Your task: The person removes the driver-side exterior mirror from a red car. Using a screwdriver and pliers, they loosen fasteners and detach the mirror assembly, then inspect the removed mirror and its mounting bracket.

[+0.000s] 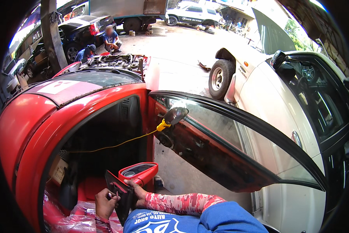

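Low in the head view, in front of my blue shirt, is a red side mirror (146,173) with a black mounting base. My right hand (138,193), closed, grips it at this base, its arm in a red-and-white patterned sleeve. On the other side of the base, my left hand (106,202) has its fingers pinched together against the black part. Whatever sits between those fingertips is too small to make out. Both hands are beside the open doorway of a red car (46,120).
The car's door (205,151) stands open, its inner side bare of trim. A work lamp (173,116) with a yellow handle hangs there, its yellow cord crossing the doorway. Close right is a white vehicle (260,93). Two people (111,40) crouch beyond the open engine bay. Plastic sheeting (75,217) covers the seat.
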Demonstrator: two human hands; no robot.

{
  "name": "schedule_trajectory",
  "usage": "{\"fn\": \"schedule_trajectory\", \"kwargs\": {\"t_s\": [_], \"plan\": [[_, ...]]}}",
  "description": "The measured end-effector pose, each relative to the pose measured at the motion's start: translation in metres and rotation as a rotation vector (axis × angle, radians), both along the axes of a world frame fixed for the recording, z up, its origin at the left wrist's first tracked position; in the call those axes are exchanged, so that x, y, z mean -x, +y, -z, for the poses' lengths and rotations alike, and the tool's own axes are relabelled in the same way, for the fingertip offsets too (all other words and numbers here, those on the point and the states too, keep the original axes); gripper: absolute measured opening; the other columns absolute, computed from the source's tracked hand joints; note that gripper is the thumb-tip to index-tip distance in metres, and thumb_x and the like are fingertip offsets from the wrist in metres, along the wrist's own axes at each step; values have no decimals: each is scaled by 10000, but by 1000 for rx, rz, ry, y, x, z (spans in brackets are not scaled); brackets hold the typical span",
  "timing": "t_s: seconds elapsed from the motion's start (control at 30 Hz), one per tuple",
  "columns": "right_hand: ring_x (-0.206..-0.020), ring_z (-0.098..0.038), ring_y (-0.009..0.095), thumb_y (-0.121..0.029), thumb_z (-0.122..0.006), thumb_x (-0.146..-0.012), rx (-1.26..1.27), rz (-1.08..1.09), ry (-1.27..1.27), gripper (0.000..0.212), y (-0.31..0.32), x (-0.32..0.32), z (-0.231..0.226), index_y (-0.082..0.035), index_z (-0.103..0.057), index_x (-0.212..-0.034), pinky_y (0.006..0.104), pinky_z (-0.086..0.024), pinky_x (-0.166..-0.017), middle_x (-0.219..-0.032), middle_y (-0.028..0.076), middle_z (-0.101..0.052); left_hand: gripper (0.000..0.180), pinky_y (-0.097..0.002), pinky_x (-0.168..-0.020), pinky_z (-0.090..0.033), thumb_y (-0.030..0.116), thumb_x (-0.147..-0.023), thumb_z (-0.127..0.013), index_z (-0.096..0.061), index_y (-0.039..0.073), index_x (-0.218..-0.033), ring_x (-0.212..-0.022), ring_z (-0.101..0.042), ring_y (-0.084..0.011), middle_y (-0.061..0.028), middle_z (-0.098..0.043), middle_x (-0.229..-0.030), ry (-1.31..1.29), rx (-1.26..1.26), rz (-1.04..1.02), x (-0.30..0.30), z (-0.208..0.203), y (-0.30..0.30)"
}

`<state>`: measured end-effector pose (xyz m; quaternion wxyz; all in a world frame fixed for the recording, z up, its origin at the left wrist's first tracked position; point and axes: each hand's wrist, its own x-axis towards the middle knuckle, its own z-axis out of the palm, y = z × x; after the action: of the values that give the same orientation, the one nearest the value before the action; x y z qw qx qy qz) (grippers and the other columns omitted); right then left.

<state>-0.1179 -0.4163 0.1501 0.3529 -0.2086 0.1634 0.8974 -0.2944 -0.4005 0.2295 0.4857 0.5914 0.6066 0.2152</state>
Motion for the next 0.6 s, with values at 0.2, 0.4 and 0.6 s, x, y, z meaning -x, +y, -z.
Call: {"fn": "schedule_trajectory", "kwargs": {"t_s": [0.2,0.4,0.6], "plan": [[-991,-687,274,-598,-717,-841,49,-21,-23,562,3,-3,12,-115,-728,-1128,472,-498,-972,-1074,104,-748,181,-277,-578,-505,-24,-764,-804,-623,-12,-769,-636,-653,-131,-75,-683,-693,16,-114,-101,-2,22,-13],[-1037,-669,276,-609,-712,-840,56,-9,-40,561,5,-2,14,-131,-730,-1132,495,-476,-990,-1112,94,-741,144,-274,-639,-520,-40,-733,-801,-699,-23,-834,-701,-659,-128,-60,-681,-785,-116,-132,-48,9,29,-12],[-1035,-669,273,-613,-694,-852,79,-3,-61,542,5,-4,9,-148,-733,-1128,496,-477,-983,-1105,87,-741,172,-289,-767,-531,-67,-723,-773,-737,-13,-882,-873,-673,-166,-72,-666,-900,-205,-310,20,10,36,-17]]}}
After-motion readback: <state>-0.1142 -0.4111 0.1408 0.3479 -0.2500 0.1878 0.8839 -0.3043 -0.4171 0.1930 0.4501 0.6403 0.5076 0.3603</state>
